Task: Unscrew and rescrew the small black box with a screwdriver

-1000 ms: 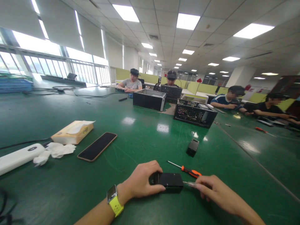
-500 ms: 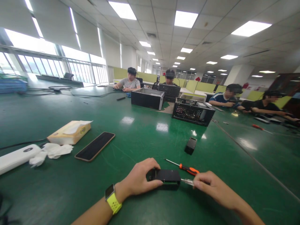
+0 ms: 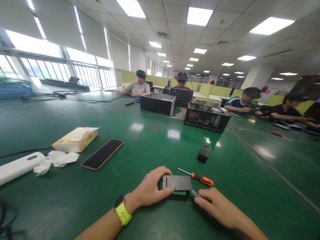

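My left hand (image 3: 149,189), with a yellow-green watch band at the wrist, grips the left end of a black box-shaped device (image 3: 178,183), thumb along the near side and fingers behind. The device's flat top cover looks tilted, with a gap under its near edge. Between the closed fingers of my right hand (image 3: 218,206) is a small clear-handled screwdriver (image 3: 194,193); its tip meets the device's right end at the cover's corner. Just beyond lies an orange-and-black screwdriver (image 3: 203,180), and farther off a smaller black block (image 3: 204,153).
A phone (image 3: 103,154), a tissue pack (image 3: 76,140), crumpled tissues (image 3: 62,158) and a white device (image 3: 21,168) lie to the left on the green table (image 3: 140,146). Two computer cases (image 3: 158,104) stand farther back. Several people sit around the far side.
The device's top cover has tilted and now catches the light. My right hand has shifted left and slightly down, bringing the small screwdriver to the cover's near right corner.
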A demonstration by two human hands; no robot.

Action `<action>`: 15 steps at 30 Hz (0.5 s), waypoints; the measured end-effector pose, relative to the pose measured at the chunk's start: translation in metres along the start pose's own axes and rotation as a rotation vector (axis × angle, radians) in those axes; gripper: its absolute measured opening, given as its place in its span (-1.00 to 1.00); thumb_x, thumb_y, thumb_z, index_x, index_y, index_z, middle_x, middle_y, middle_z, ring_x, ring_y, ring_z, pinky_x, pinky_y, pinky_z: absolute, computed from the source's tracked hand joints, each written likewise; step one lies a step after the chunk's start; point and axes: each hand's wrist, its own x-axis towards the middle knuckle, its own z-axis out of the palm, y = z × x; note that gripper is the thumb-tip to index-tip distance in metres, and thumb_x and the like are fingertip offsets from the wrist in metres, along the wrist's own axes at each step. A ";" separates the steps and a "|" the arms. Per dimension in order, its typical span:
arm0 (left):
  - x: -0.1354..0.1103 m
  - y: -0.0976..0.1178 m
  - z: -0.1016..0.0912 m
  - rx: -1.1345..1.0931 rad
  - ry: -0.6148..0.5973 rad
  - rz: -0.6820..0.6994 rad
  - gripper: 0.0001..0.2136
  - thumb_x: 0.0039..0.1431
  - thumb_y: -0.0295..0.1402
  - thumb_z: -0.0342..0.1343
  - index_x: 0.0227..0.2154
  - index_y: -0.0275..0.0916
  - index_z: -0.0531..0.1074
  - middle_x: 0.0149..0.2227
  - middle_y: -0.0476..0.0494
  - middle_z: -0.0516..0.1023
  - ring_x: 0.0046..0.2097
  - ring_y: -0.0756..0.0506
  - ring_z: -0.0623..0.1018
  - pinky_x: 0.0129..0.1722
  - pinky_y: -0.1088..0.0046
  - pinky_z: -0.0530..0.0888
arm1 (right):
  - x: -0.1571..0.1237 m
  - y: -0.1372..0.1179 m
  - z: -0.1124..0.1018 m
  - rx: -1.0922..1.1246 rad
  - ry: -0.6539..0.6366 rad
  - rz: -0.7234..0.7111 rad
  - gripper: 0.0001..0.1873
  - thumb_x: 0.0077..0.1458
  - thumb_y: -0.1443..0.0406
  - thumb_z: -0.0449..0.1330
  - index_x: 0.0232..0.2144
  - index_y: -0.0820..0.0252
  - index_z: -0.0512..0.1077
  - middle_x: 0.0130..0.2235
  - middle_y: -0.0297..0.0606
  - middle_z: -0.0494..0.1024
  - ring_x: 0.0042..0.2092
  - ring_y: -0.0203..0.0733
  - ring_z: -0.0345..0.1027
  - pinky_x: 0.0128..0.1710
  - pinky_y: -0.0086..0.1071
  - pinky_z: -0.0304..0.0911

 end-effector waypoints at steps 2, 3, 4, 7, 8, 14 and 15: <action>0.000 -0.001 0.001 0.007 -0.005 0.001 -0.71 0.09 -0.31 0.25 -0.13 -0.21 0.40 -0.20 -0.08 0.47 -0.23 -0.12 0.45 -0.23 0.41 0.37 | 0.000 0.003 0.001 0.039 -0.015 0.004 -0.55 0.30 0.03 -0.03 -0.52 0.18 0.29 -0.54 -0.43 0.32 -0.47 -0.31 0.21 -0.47 -0.47 0.06; -0.001 -0.002 0.001 0.010 -0.006 0.008 -0.71 0.08 -0.31 0.26 -0.13 -0.21 0.40 -0.20 -0.08 0.48 -0.22 -0.13 0.45 -0.21 0.40 0.37 | 0.000 0.004 0.001 0.052 -0.020 0.004 -0.55 0.29 0.02 -0.03 -0.51 0.18 0.29 -0.54 -0.44 0.32 -0.47 -0.32 0.21 -0.47 -0.48 0.06; -0.001 -0.003 0.001 0.014 -0.007 0.020 -0.70 0.07 -0.31 0.27 -0.13 -0.21 0.41 -0.19 -0.09 0.48 -0.20 -0.13 0.46 -0.20 0.39 0.38 | 0.000 0.006 0.000 0.059 -0.024 0.005 -0.55 0.29 0.02 -0.01 -0.51 0.18 0.29 -0.54 -0.44 0.32 -0.47 -0.32 0.21 -0.47 -0.48 0.06; -0.001 -0.004 -0.001 0.013 -0.006 0.069 -0.70 0.06 -0.29 0.29 -0.14 -0.21 0.42 -0.18 -0.10 0.48 -0.18 -0.14 0.46 -0.16 0.37 0.38 | -0.001 0.009 -0.004 0.074 -0.029 0.006 -0.56 0.28 0.03 0.02 -0.51 0.20 0.31 -0.53 -0.43 0.34 -0.46 -0.32 0.20 -0.46 -0.48 0.05; -0.001 -0.004 -0.002 0.012 -0.003 0.081 -0.70 0.06 -0.29 0.29 -0.15 -0.21 0.43 -0.19 -0.10 0.48 -0.17 -0.14 0.46 -0.15 0.37 0.38 | -0.001 0.011 -0.007 0.087 -0.039 0.005 -0.56 0.27 0.04 0.03 -0.52 0.20 0.32 -0.53 -0.43 0.34 -0.46 -0.32 0.19 -0.46 -0.48 0.04; -0.001 -0.004 -0.007 0.056 -0.011 0.080 -0.71 0.04 -0.29 0.29 -0.17 -0.21 0.45 -0.21 -0.11 0.50 -0.19 -0.15 0.48 -0.15 0.37 0.40 | -0.004 0.028 -0.026 0.021 0.003 0.009 -0.55 0.20 0.03 0.11 -0.58 0.22 0.36 -0.56 -0.45 0.23 -0.48 -0.33 0.09 -0.47 -0.45 -0.02; -0.002 -0.004 -0.007 0.066 -0.018 0.079 -0.71 0.03 -0.28 0.29 -0.18 -0.20 0.45 -0.21 -0.11 0.50 -0.19 -0.15 0.48 -0.15 0.37 0.41 | -0.004 0.031 -0.029 -0.007 0.033 0.033 -0.56 0.18 0.03 0.13 -0.58 0.22 0.37 -0.56 -0.45 0.23 -0.48 -0.33 0.08 -0.47 -0.45 -0.03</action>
